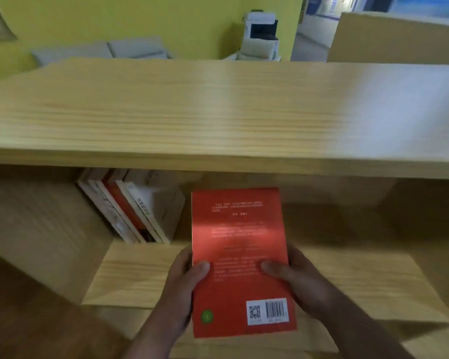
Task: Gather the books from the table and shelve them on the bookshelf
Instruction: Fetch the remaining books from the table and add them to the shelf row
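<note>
A red book with its back cover up, barcode at the lower right, is held flat in front of the wooden bookshelf. My left hand grips its left edge, thumb on the cover. My right hand grips its right edge the same way. The book's far end points into the shelf opening. Inside that compartment, at the left, several books lean to the left against the side wall.
The shelf board under the book is bare to the right of the leaning books. The bookshelf's broad top panel spans the view. Behind it stand a yellow wall, grey boxes and a white printer.
</note>
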